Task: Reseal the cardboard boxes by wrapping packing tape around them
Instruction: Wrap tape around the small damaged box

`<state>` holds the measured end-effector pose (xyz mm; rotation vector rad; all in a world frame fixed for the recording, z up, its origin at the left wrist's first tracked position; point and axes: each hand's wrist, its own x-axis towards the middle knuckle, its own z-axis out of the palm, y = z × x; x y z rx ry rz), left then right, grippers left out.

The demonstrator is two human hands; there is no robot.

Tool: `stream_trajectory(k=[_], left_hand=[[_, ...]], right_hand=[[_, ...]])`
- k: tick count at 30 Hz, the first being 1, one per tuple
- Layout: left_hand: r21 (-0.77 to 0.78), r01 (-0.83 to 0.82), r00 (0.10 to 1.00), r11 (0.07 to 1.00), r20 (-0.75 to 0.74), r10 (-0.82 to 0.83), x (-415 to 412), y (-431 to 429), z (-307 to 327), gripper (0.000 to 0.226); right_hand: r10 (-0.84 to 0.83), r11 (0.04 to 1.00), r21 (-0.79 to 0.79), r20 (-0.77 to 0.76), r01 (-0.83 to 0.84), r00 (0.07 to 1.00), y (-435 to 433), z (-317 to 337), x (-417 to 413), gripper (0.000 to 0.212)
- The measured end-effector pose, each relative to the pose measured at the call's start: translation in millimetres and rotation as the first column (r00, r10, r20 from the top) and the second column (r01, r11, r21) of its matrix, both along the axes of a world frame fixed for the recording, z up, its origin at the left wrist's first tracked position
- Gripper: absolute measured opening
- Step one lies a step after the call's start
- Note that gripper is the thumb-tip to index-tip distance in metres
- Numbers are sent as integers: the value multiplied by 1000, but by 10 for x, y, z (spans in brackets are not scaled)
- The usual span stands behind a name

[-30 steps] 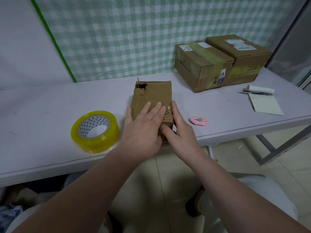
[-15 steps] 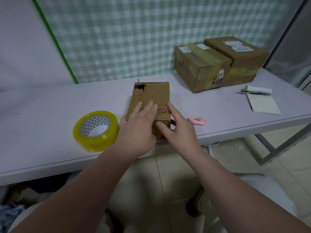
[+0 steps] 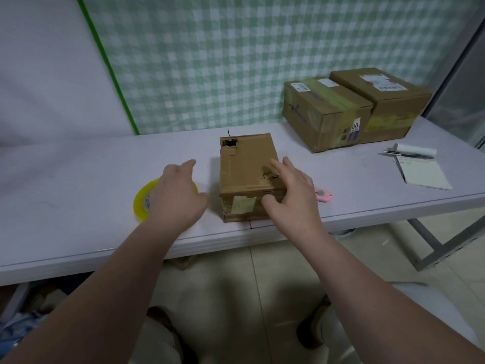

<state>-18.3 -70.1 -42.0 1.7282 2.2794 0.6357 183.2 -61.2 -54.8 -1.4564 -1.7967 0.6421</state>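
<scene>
right hand (image 3: 291, 191) touches small box (image 3: 245, 168), left hand (image 3: 178, 197) above tape roll (image 3: 140, 204)

Left hand (image 3: 178, 198) forward, fingers (image 3: 186, 164) loose; right hand (image 3: 292, 195) splayed.

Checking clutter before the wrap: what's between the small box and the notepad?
In the head view, a pink cutter, partly hidden by the right hand, lies beside the small box; then bare table up to the notepad.

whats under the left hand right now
The yellow tape roll, lying flat on the table. Mainly its left rim shows; the left hand covers its core and the rest, so whether the hand touches it cannot be told.
</scene>
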Motion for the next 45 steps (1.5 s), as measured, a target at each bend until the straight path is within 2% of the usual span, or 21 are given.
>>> stream_trajectory(k=[3,6,9,11,13,15,16,18,20,22,25,27,28,29,31,33,35,38,42,45], left_hand=[[-185,-10,994,983,-106,-9,-124,-28,-138,79],[-125,34,991,992,-122,-49,-168,-116,-276,70],[6,40,998,999,-45,-40,-222,-173,-292,69],[144,13,998,989,64,-23,-219,-206,-184,68],[218,-78,955,973,295,11,-185,-260,-10,68],[185,-163,784,969,620,14,-135,-357,145,73],[148,-158,694,976,720,3,-111,-423,200,75],[96,-90,635,991,772,-17,-55,-572,278,79],[73,-30,590,997,806,-41,23,-705,318,88],[59,19,547,998,835,-59,114,-822,337,98],[35,92,554,995,829,-81,202,-936,349,99],[12,126,550,992,831,-79,213,-965,358,91],[-8,128,546,992,835,-64,222,-964,364,80],[-26,125,563,992,825,-49,243,-965,378,66],[-40,119,661,992,748,-49,293,-964,388,48],[-13,135,756,991,648,-94,325,-960,354,40],[16,171,812,985,564,-150,355,-971,325,39],[59,214,848,975,484,-215,419,-999,318,34],[108,242,862,964,432,-265,520,-993,310,28],[124,227,872,966,416,-258,573,-958,295,27]], right_hand=[[22,1000,21,78,-23,997,-38,11,-63,67],[17,1000,-2,126,-17,992,-59,17,-96,63],[3,1000,18,134,-5,991,-77,23,-102,63],[-14,997,74,98,7,995,-98,45,-100,60],[-48,984,171,22,43,999,-127,82,-115,52],[-43,970,235,-80,61,996,-178,138,-159,38],[-20,975,218,-144,51,989,-212,176,-190,29],[51,993,112,-232,-25,971,-281,249,-244,12],[133,986,-63,-238,-152,962,-374,310,-294,24],[196,923,-261,-313,-282,929,-460,327,-310,38],[167,766,-461,-530,-448,831,-550,312,-231,36],[113,684,-507,-636,-524,763,-616,313,-159,33],[106,669,-510,-654,-540,749,-645,301,-131,37],[114,674,-503,-653,-541,749,-670,286,-107,40],[140,702,-480,-631,-526,763,-717,258,-71,38],[153,725,-471,-601,-503,784,-759,232,-25,25],[153,731,-474,-588,-491,795,-792,209,31,15],[152,742,-471,-575,-476,804,-837,192,114,18],[123,748,-483,-573,-455,810,-851,171,197,40],[115,754,-476,-583,-453,804,-856,159,256,40]])
